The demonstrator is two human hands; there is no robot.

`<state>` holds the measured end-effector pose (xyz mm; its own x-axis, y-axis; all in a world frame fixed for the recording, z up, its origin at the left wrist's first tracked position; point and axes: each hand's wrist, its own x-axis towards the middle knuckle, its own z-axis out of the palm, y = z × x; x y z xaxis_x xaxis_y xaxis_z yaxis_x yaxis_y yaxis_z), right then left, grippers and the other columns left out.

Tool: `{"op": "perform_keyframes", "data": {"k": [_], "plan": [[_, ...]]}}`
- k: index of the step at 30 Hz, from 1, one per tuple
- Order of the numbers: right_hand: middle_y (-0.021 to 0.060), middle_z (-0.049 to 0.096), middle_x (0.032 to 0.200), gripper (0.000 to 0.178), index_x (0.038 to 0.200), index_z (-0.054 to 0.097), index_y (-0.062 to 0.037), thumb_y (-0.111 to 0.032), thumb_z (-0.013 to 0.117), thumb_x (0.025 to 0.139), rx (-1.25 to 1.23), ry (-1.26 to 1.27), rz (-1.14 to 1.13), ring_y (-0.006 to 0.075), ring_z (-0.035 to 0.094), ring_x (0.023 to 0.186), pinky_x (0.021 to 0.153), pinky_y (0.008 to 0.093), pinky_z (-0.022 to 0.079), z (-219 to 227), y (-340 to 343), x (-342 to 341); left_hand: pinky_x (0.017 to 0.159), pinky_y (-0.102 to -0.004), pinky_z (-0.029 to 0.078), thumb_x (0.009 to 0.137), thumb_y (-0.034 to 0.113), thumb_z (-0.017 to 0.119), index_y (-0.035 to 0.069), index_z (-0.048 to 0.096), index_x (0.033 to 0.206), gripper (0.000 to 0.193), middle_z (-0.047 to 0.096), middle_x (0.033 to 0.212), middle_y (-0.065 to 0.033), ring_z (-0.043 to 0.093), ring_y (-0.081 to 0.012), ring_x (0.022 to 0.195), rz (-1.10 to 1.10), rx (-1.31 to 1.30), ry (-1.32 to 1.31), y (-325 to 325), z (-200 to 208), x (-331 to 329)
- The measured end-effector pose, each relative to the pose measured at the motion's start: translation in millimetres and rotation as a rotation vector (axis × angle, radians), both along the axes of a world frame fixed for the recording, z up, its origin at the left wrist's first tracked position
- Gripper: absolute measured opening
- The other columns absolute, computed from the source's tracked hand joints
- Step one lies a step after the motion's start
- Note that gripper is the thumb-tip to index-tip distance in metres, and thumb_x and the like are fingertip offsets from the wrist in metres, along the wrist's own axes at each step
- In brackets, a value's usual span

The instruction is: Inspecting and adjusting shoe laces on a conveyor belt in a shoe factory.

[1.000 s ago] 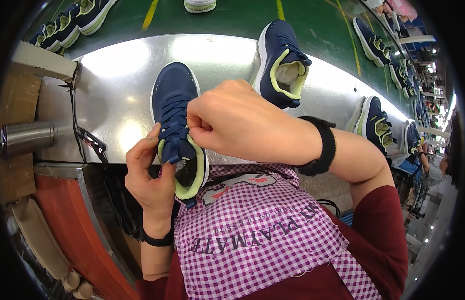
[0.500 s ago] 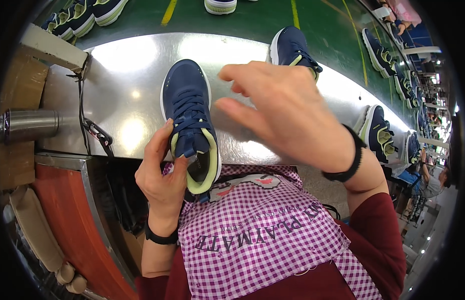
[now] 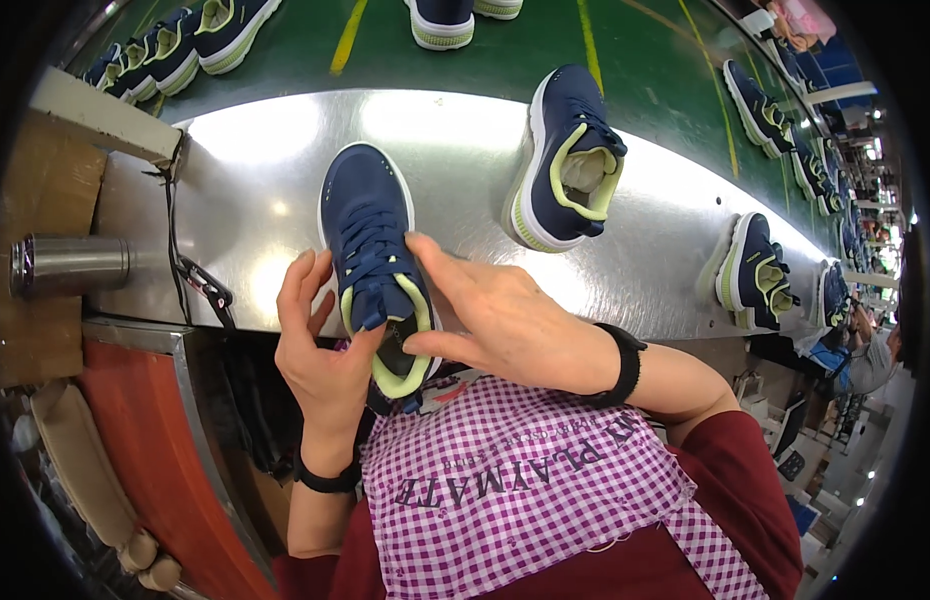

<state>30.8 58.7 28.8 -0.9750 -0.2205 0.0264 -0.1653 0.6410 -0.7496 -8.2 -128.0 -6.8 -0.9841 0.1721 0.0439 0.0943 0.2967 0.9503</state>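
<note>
A navy lace-up sneaker (image 3: 363, 190) with a lime-green lining and white sole points away from me at the bench's near edge. My left hand (image 3: 320, 370) grips its left side, the thumb at the tongue and collar opening. On the other side my right hand (image 3: 520, 325) closes on the collar, index finger along the upper and thumb at the opening's edge. The palm sides of both hands are hidden. A matching sneaker (image 3: 555, 125) lies to the right on the steel bench, its opening toward me, with pale stuffing inside; neither hand touches it.
Beyond the steel bench (image 3: 445, 130) runs a green belt (image 3: 515, 55) with yellow lines, carrying several similar shoes. More sneakers (image 3: 753, 265) stand at the right. At left are a metal cylinder (image 3: 75, 265), a black cord (image 3: 175, 240) and a post (image 3: 105, 115).
My right hand has come down from above the bench onto the held sneaker's right side, uncovering the second sneaker. My left hand keeps its grip.
</note>
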Motion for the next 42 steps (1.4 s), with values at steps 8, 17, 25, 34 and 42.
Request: {"op": "perform_keyframes", "data": {"k": [8, 17, 25, 34, 42], "plan": [[0.0089, 0.069, 0.092, 0.025, 0.102, 0.066, -0.0020, -0.010, 0.072, 0.079, 0.035, 0.608, -0.528, 0.0204, 0.066, 0.072, 0.063, 0.0296, 0.053, 15.6, 61.0, 6.8, 0.086, -0.0453, 0.045, 0.083, 0.057, 0.064, 0.004, 0.051, 0.116, 0.065, 0.052, 0.119, -0.0171, 0.052, -0.0341, 0.102, -0.198, -0.513, 0.888, -42.7, -7.9, 32.5], [0.0089, 0.067, 0.103, 0.028, 0.117, 0.062, -0.0007, -0.020, 0.057, 0.097, -0.664, 0.157, -0.974, 0.0140, 0.064, 0.084, 0.074, 0.0234, 0.052, -60.2, 192.9, -47.2, 0.062, -0.0367, 0.041, 0.067, 0.008, 0.076, 0.004, 0.063, 0.118, 0.053, 0.055, 0.068, -0.0067, 0.053, -0.0237, 0.062, -0.707, -0.707, 0.689, 17.6, 52.5, 2.9], [0.0095, 0.065, 0.103, 0.032, 0.119, 0.059, 0.0028, -0.021, 0.058, 0.096, -1.030, 0.092, -0.775, 0.0141, 0.062, 0.090, 0.083, 0.0268, 0.051, -87.5, 194.5, -64.4, 0.067, -0.0375, 0.041, 0.069, 0.006, 0.076, 0.008, 0.057, 0.128, 0.063, 0.055, 0.072, -0.0083, 0.053, -0.0268, 0.070, -0.722, -0.575, 0.687, 81.1, 49.4, -44.4], [0.0243, 0.062, 0.115, 0.055, 0.132, 0.049, -0.0025, -0.045, 0.046, 0.097, -0.106, 0.167, -0.625, 0.0407, 0.060, 0.102, 0.090, 0.0434, 0.046, -68.1, 174.5, -74.3, 0.081, -0.0419, 0.043, 0.057, 0.014, 0.081, 0.008, 0.066, 0.104, 0.049, 0.063, 0.097, -0.0043, 0.057, -0.0268, 0.088, -0.747, -0.800, 0.828, 128.0, 77.0, -28.4], [0.0071, 0.064, 0.109, 0.062, 0.136, 0.046, 0.0013, -0.023, 0.072, 0.085, -1.230, 0.035, -0.449, 0.0130, 0.060, 0.100, 0.089, 0.0272, 0.048, -54.1, 160.0, -66.4, 0.075, -0.0362, 0.047, 0.069, 0.005, 0.064, 0.007, 0.066, 0.092, 0.023, 0.064, 0.089, -0.0042, 0.058, -0.0242, 0.089, -0.780, -0.681, 0.877, 106.1, 55.0, -13.4]]}}
